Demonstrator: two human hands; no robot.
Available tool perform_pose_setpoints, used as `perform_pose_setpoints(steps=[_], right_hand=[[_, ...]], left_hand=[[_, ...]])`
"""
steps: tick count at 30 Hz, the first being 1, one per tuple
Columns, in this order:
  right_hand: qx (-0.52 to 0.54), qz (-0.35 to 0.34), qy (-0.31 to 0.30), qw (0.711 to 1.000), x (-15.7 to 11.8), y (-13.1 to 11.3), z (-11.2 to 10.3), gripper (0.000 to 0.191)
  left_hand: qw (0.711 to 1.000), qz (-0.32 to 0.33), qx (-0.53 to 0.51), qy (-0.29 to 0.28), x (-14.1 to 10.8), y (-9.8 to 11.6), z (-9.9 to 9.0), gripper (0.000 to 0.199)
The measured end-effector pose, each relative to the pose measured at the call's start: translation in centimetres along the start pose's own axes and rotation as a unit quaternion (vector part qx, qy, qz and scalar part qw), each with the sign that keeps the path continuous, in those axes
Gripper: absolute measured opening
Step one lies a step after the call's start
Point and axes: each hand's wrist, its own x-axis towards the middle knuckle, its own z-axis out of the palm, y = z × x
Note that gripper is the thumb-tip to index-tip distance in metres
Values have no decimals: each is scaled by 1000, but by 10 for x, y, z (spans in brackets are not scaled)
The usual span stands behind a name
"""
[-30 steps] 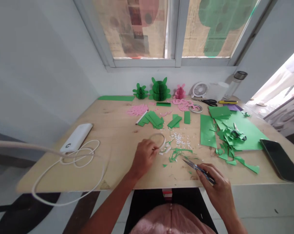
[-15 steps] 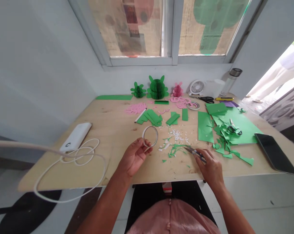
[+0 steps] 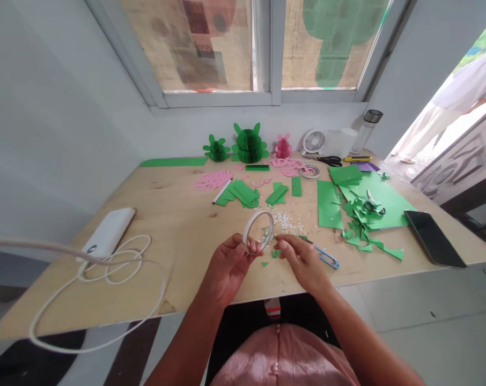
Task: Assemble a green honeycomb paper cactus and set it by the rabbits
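Note:
My left hand (image 3: 230, 266) grips a white roll of tape (image 3: 248, 228), held upright above the table's front part. Close to the roll's right side is my right hand (image 3: 301, 261), fingers bent and slightly apart, with nothing visible between them. Blue-handled snips (image 3: 326, 257) lie on the table just right of that hand, their blades partly hidden by it. Behind the hands are small white paper scraps (image 3: 285, 221) and stacked green paper strips (image 3: 244, 193).
Green sheets (image 3: 388, 198), small scissors (image 3: 372, 205) and a phone (image 3: 434, 238) lie to the right. A white power bank (image 3: 109, 231) and looped cable (image 3: 140, 255) lie left. Paper figures (image 3: 249, 145), a fan (image 3: 314, 141) and a bottle (image 3: 367, 130) stand at the back.
My right hand has let go of the snips and moved left toward the tape roll. The snips now lie on the table. My left hand has turned the roll slightly.

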Motion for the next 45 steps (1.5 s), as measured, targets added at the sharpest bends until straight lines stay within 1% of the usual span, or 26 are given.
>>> perform_pose_setpoints(steps=[2,4,6,9,11,13,15,18,21,23,24,26,28,29,31,33,35,36,38,39,41,42,43,44,45], right_hand=[[73,34,-44,996,11,-5,13,45],[116,62,-56,990,18,-5,23,48],[134,88,-63,985,23,-3,29,43],[158,108,-86,978,25,-1,32,34],[184,110,-96,972,25,-1,31,34],[197,112,-97,969,25,-1,29,36],[192,112,-91,971,24,0,27,38],[176,105,-82,975,24,3,24,39],[127,91,-72,985,23,6,18,38],[36,69,-61,995,23,7,12,37],[-26,43,-57,997,23,8,9,36],[-162,-29,-46,985,23,9,5,34],[-269,-95,-17,958,23,11,3,31],[-303,-116,3,946,24,12,3,29],[-326,-138,35,935,26,12,3,19],[-305,-154,47,939,29,11,4,11],[-274,-160,59,946,32,9,4,10],[-263,-160,67,949,33,8,4,14],[-254,-159,74,951,35,9,4,18],[-255,-159,70,951,35,10,4,14],[-260,-160,61,950,34,16,5,7],[-264,-159,58,950,33,19,6,8],[-268,-158,58,949,33,23,7,9],[-274,-157,59,947,32,26,7,10],[-281,-157,60,945,31,29,8,14]], left_hand=[[999,16,44,-8,-2,-1,2,25],[996,29,83,-20,-3,-1,3,24],[993,39,107,-43,-4,-1,3,21],[990,49,115,-68,-2,-1,2,16],[993,48,90,-59,0,0,0,15],[998,40,46,-34,3,-1,-2,16],[999,28,13,-10,6,-2,-5,19],[1000,19,-3,7,10,-2,-9,21],[999,23,-23,27,11,0,-12,23],[998,20,-43,41,11,3,-15,25],[998,17,-51,45,10,5,-16,25],[997,10,-64,44,9,7,-19,26],[997,5,-74,37,7,8,-20,26],[996,3,-79,33,6,8,-21,26],[996,-2,-87,24,5,8,-21,25],[996,-4,-92,16,4,7,-21,24],[996,-3,-90,12,4,7,-21,24],[996,-1,-84,13,4,6,-22,24],[998,10,-52,19,3,7,-25,26],[999,17,-18,28,3,7,-27,27],[993,35,99,60,4,10,-35,27],[980,45,178,82,5,12,-41,26],[957,55,264,105,7,14,-47,25],[927,64,350,117,9,18,-55,23],[890,81,430,126,12,21,-64,22]])
